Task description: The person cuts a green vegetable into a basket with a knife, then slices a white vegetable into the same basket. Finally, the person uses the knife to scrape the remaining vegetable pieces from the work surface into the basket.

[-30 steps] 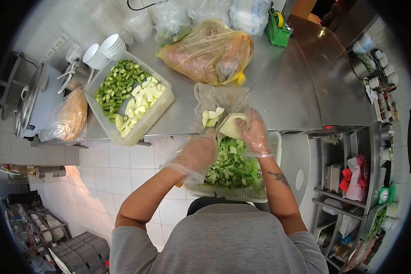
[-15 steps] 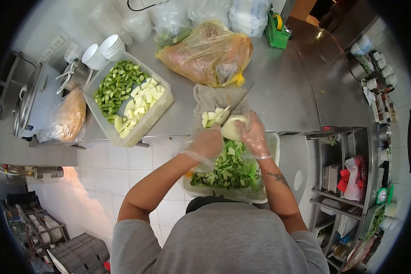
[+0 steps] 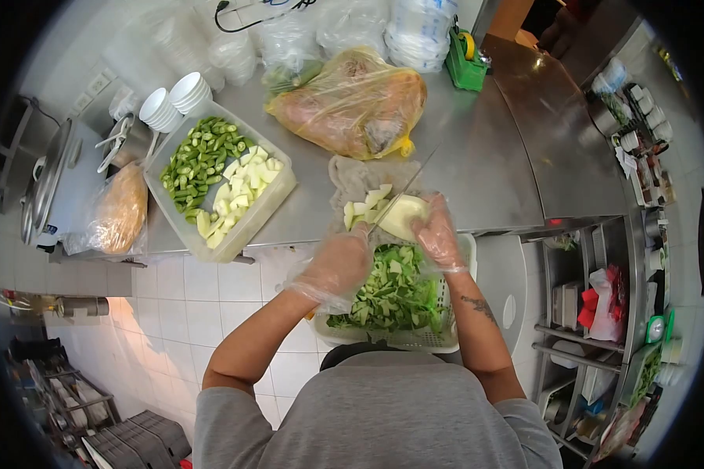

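My left hand [image 3: 343,264], in a clear plastic glove, is closed around the handle of a kitchen knife [image 3: 416,173]. The blade points up and to the right, against the near-left side of a pale green gourd piece [image 3: 401,217]. My gloved right hand [image 3: 438,234] grips that piece from its right side. Left of the blade lie several cut gourd chunks [image 3: 358,209], at the counter's edge. A crumpled grey cloth [image 3: 356,176] is just behind them. Below my hands, chopped leafy greens [image 3: 391,293] fill a white perforated basket [image 3: 446,340].
A plastic tub [image 3: 246,234] holds cut green okra [image 3: 199,164] and pale gourd chunks [image 3: 246,184]. Farther back on the steel counter [image 3: 493,164] are a yellow plastic bag of meat [image 3: 348,105] and a green tape dispenser [image 3: 467,62]. White bowls [image 3: 159,109] stand behind the tub.
My left hand has moved left and slightly down with the knife. The gourd piece has turned, showing a broader pale face. The view has shifted slightly.
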Available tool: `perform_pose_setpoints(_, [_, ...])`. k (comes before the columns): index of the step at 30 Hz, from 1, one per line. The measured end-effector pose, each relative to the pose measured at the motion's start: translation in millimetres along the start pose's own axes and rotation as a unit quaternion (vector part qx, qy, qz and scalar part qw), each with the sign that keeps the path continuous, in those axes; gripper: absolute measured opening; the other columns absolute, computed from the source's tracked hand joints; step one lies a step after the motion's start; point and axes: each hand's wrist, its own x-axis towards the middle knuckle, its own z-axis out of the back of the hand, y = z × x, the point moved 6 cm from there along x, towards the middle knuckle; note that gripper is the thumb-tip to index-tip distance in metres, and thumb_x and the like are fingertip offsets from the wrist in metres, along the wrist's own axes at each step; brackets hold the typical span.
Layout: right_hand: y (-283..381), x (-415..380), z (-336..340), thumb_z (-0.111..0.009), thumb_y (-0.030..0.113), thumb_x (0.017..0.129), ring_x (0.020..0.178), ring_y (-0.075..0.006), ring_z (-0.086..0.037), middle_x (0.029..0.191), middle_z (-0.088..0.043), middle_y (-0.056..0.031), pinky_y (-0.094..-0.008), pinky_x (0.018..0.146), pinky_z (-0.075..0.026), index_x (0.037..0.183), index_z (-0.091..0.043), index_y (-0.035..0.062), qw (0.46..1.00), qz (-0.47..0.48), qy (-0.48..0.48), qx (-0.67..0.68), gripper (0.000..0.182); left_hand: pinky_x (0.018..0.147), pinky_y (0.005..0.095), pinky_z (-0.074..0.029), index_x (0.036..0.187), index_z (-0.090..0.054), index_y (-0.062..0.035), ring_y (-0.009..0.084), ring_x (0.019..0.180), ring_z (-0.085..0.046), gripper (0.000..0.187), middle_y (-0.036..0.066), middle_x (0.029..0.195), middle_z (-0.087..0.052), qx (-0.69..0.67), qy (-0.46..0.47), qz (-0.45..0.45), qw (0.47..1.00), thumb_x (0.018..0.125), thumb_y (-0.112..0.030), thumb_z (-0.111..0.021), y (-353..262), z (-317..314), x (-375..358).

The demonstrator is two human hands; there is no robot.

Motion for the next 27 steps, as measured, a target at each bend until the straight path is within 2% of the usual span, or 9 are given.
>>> perform_pose_setpoints(8, [4, 1, -1, -0.060, 0.008, 0.078, 0.092, -0.0285, -0.059, 0.098, -0.059, -0.0207, -0.0370, 0.083, -0.046, 0.112, -0.046, -0.0038, 0.999, -0.031, 0.037, 0.013, 0.039, 0.071, 0.0519, -0.048, 0.114, -0.046, 0.0126, 0.0460, 0.077, -0.062, 0.034, 0.030, 0.079, -0.062, 0.011, 0.051, 0.035, 0.998, 0.090, -0.011, -0.043, 6, -13, 7])
perform_pose_setpoints(15, [1, 2, -4, -0.058, 0.007, 0.080, 0.094, -0.0293, -0.058, 0.102, -0.058, -0.0205, -0.0383, 0.084, -0.046, 0.114, -0.046, -0.0031, 0.999, 0.013, 0.035, 0.016, 0.038, 0.073, 0.0513, -0.049, 0.110, -0.045, 0.0178, 0.0463, 0.081, -0.062, 0.035, 0.034, 0.083, -0.061, -0.020, 0.067, 0.019, 0.997, 0.087, -0.008, -0.042, 16, -27, 22])
perform_pose_setpoints(17, [7, 1, -2, -0.058, 0.007, 0.080, 0.093, -0.0301, -0.058, 0.101, -0.058, -0.0206, -0.0384, 0.084, -0.046, 0.113, -0.046, -0.0030, 0.999, 0.019, 0.035, 0.016, 0.036, 0.073, 0.0510, -0.049, 0.108, -0.046, 0.0169, 0.0463, 0.081, -0.062, 0.033, 0.034, 0.083, -0.061, -0.030, 0.054, -0.007, 0.998, 0.086, -0.008, -0.043, 17, -28, 26])
perform_pose_setpoints(20, [-6, 6, -9, -0.060, 0.011, 0.080, 0.094, -0.0425, -0.059, 0.102, -0.058, -0.0259, -0.0444, 0.083, -0.047, 0.114, -0.045, -0.0028, 0.999, 0.046, 0.028, -0.006, 0.039, 0.074, 0.0510, -0.048, 0.104, -0.047, 0.0147, 0.0464, 0.081, -0.062, 0.029, 0.033, 0.083, -0.062, -0.034, 0.068, 0.011, 0.997, 0.087, -0.009, -0.043, 15, -24, 29])
perform_pose_setpoints(24, [1, 4, -3, -0.061, 0.012, 0.080, 0.093, -0.0412, -0.058, 0.103, -0.057, -0.0252, -0.0426, 0.083, -0.046, 0.112, -0.047, -0.0030, 0.998, 0.052, 0.028, 0.001, 0.038, 0.077, 0.0506, -0.047, 0.102, -0.047, 0.0110, 0.0460, 0.084, -0.062, 0.027, 0.033, 0.083, -0.062, -0.005, 0.065, 0.019, 0.998, 0.089, -0.013, -0.043, 10, -36, 43])
perform_pose_setpoints(26, [-1, -2, -3, -0.063, 0.013, 0.080, 0.093, -0.0389, -0.057, 0.104, -0.056, -0.0237, -0.0413, 0.083, -0.046, 0.112, -0.047, -0.0029, 0.999, 0.024, 0.016, -0.023, 0.039, 0.077, 0.0496, -0.047, 0.106, -0.046, 0.0087, 0.0458, 0.085, -0.062, 0.029, 0.032, 0.084, -0.062, -0.037, 0.039, 0.063, 0.997, 0.090, -0.016, -0.045, 12, -31, 32])
perform_pose_setpoints(27, [-4, 0, -3, -0.064, 0.014, 0.081, 0.094, -0.0377, -0.058, 0.104, -0.056, -0.0231, -0.0408, 0.083, -0.046, 0.114, -0.047, -0.0027, 1.000, 0.016, 0.019, 0.015, 0.041, 0.078, 0.0491, -0.047, 0.107, -0.046, 0.0075, 0.0457, 0.086, -0.062, 0.030, 0.032, 0.084, -0.062, -0.048, 0.027, 0.084, 0.995, 0.091, -0.018, -0.045, 13, -24, 26])
